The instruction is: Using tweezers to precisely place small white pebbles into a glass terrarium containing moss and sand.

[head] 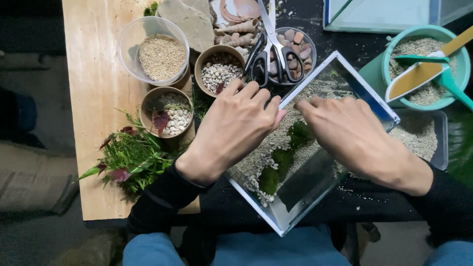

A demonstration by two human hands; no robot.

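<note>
Glass, clear and square-walled: a small glass tank with white edging (pixel 315 148) sits tilted on the dark tabletop (pixel 345 44), right at the person's lap. Inside it, pale sand, a trail of small white pebbles (pixel 263 165) and patches of dark green moss (pixel 283 160).

Left hand (pixel 231 130): palm down over the tank's near-left rim, fingers curled loosely, tips at the rim's edge. Whether it pinches anything, I cannot tell.

Right hand (pixel 352 133): palm down over the tank's middle, fingers bent inward toward the left hand, tips near the sand. Nothing visible in its grasp; the underside is hidden.

Round about:
- black-handled scissors (pixel 271 49) lie across a clear bowl of reddish-brown stones (pixel 298 42), just behind the tank.
- brown cup of mixed pale pebbles (pixel 219 69) beside the left hand's fingertips.
- brown cup of white pebbles (pixel 170 111) with a dark red leaf on it, on a light wooden board (pixel 93 83).
- clear plastic tub of tan grit (pixel 155 49), same board.
- bunch of green and red-leaved plants (pixel 130 155) near the left wrist.
- teal bucket of grey gravel (pixel 426 64) with scoops, well to the right.
</note>
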